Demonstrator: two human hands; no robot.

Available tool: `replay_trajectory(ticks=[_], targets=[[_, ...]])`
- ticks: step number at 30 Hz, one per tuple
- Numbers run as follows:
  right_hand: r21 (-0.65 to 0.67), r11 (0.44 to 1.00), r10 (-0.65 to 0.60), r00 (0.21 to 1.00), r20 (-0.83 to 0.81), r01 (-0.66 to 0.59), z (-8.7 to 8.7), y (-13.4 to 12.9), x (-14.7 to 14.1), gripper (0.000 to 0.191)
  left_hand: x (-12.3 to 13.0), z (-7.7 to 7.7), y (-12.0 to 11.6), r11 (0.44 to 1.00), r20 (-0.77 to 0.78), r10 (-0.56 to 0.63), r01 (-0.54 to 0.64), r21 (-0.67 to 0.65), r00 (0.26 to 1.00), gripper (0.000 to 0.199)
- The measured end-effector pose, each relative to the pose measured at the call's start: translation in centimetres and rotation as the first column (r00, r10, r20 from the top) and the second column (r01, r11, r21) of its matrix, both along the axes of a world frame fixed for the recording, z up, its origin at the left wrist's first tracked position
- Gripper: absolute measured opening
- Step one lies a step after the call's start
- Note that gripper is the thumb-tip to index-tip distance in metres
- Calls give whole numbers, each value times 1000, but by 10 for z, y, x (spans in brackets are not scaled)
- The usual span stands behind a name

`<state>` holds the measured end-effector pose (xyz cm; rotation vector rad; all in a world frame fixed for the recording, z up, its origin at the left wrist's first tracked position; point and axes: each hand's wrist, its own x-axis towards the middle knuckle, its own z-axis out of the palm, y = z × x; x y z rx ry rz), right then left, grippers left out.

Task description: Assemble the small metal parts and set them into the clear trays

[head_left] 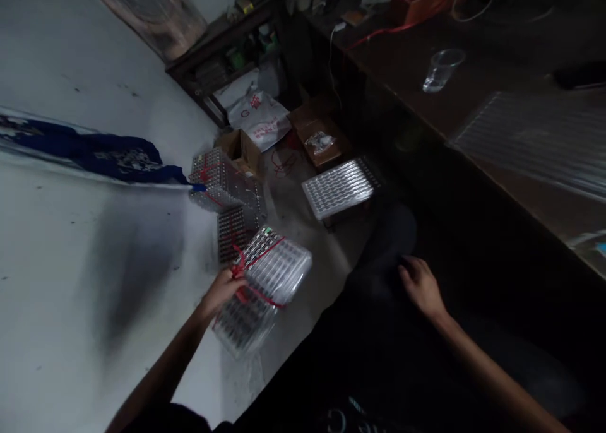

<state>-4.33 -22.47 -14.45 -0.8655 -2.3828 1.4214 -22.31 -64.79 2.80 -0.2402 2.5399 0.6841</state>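
My left hand [226, 289] is closed around the red string [240, 262] that ties a bundle of clear plastic trays [279, 266]. Rows of small dark and metallic pieces show in the trays, too blurred to name. The bundle hangs tilted above the floor, beside other stacked trays. My right hand [421, 284] rests by my knee [392, 231] with nothing in it, its fingers loosely bent and the thumb apart.
Red-tied tray stacks [215, 174] stand by the wall near an open cardboard box [241, 152]. A silvery tray [338, 187] sits on a low support ahead. The dark table [402, 73] on the right bears a plastic cup [441, 70] and a clear ribbed tray [534, 142].
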Motion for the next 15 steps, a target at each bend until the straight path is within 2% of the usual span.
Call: replay_trajectory(ticks=[2,3,4,5,6,7,9,10,11,12,15], targets=[[-149,986,65,996,-64,-74,16,-20,1,41,20,26,10,995,33,-71,68,76,997,24],[-410,906,71,992,-101,-107,26,-30,0,44,29,44,17,988,46,-121,116,102,992,27],[-668,737,61,994,-93,-108,36,-40,0,48,39,64,26,974,67,-200,190,127,978,32],[-742,657,96,991,-92,-132,47,-49,0,55,48,85,39,955,84,-277,265,130,957,36],[-816,553,154,983,-97,-167,57,-56,3,59,59,107,55,936,90,-342,331,119,935,39],[-909,366,237,964,-118,-201,66,-61,8,62,70,129,74,915,84,-399,390,106,913,40],[-964,55,283,929,-237,-262,80,-66,27,65,95,166,118,873,35,-487,486,35,873,40],[-956,-53,248,924,-293,-289,85,-65,41,65,109,181,142,847,14,-531,531,-4,847,39],[-939,-116,189,921,-340,-323,89,-61,55,65,123,193,166,816,-9,-578,577,-42,816,39],[-922,-150,123,919,-375,-356,92,-56,71,65,136,201,187,779,-34,-626,623,-80,779,39],[-870,-189,-90,890,-446,-455,99,-35,118,66,166,214,235,654,-145,-757,736,-176,637,40]])
